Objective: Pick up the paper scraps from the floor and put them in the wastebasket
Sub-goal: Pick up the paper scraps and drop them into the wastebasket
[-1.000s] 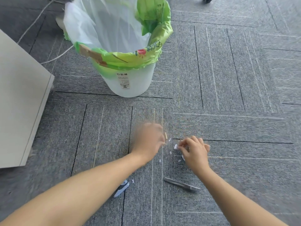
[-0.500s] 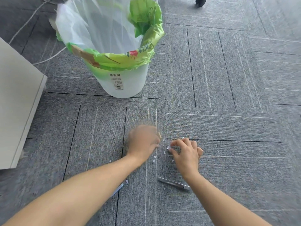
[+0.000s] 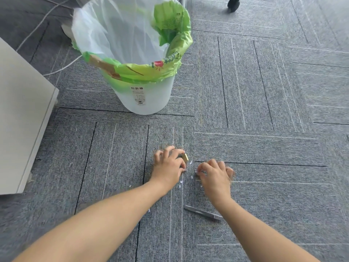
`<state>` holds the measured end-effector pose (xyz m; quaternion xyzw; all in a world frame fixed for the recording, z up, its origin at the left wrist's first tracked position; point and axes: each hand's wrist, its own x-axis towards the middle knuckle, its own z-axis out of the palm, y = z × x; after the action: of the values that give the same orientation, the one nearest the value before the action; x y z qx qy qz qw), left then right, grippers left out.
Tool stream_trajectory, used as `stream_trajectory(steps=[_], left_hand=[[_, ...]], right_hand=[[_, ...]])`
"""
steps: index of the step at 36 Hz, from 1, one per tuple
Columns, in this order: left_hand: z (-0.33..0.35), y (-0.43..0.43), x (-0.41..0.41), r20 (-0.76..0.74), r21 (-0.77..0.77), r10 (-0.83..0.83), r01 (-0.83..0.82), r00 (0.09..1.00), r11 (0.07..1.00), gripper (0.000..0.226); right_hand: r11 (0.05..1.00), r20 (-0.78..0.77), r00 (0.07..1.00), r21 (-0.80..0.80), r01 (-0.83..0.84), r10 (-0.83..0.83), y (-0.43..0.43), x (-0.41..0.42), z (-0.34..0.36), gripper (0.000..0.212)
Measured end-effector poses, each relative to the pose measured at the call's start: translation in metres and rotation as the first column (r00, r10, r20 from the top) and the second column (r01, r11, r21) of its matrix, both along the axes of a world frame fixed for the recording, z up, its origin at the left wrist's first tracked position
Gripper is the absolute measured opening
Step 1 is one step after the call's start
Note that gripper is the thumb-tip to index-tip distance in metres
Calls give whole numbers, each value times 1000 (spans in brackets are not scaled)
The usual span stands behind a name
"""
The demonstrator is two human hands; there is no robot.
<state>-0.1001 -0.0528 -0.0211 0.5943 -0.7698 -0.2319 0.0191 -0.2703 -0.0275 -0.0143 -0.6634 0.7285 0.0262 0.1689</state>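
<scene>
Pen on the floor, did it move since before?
No. The pen lies in the same place just below the black carpet seam as before. Only the camera shifted a little.

Grey line-patterned carpet, white wastebasket, green liner, white scraps

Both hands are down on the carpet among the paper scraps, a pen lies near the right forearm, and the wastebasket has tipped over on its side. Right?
Not quite. In the head view the wastebasket stands upright beyond the left hand and right hand; the rest holds, scraps and pen included.
</scene>
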Motion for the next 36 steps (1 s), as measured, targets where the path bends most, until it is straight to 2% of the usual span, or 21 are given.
stream_trajectory(steps=[3, 7, 10, 13, 16, 19, 22, 24, 26, 28, 31, 33, 35, 36], left_hand=[[2, 6, -1, -8, 21, 10, -9, 1000, 1000, 6], [14, 1, 8, -116, -18, 177, -181, 977, 983, 4], [33, -11, 21, -242, -41, 263, -281, 934, 959, 3], [69, -19, 38, -407, -92, 257, -319, 877, 943, 1], [125, -30, 60, -529, -282, 153, -342, 835, 896, 4], [187, -53, 88, -576, -516, 32, -393, 817, 761, 5], [230, -89, 113, -524, -630, 54, -429, 850, 647, 4], [244, -117, 124, -488, -631, 135, -455, 862, 628, 3], [247, -142, 134, -427, -590, 224, -457, 876, 666, 3], [244, -159, 142, -312, -496, 313, -435, 897, 751, 4], [239, -169, 152, -149, -383, 334, -366, 931, 848, 18], [239, -172, 154, -102, -372, 318, -333, 943, 867, 20], [242, -171, 158, -51, -418, 318, -310, 947, 854, 8], [243, -170, 158, -42, -442, 325, -310, 945, 842, 9]], right_hand=[[1000, 9, 1000, 6, -5, 5, 3, 2, -1, 11], [996, 73, 995, -51, 72, -68, -4, 6, 12, 11], [981, 210, 974, -156, 119, -85, -28, 16, 38, 8], [945, 371, 928, -306, 112, 11, -60, 33, 79, 4], [873, 465, 867, -482, 76, 181, -91, 55, 133, 6], [776, 493, 806, -626, 68, 327, -121, 80, 189, 5], [737, 464, 809, -673, 58, 361, -157, 111, 229, 3], [758, 397, 853, -652, 3, 338, -181, 130, 242, 5], [802, 315, 901, -594, -58, 298, -200, 142, 247, 4], [859, 222, 941, -499, -115, 254, -213, 148, 247, 5], [902, 129, 960, -392, -179, 247, -220, 150, 245, 12], [898, 117, 960, -397, -191, 256, -220, 149, 246, 10], [881, 81, 962, -427, -203, 261, -217, 148, 247, 9], [877, 77, 963, -438, -199, 257, -215, 148, 247, 12]])
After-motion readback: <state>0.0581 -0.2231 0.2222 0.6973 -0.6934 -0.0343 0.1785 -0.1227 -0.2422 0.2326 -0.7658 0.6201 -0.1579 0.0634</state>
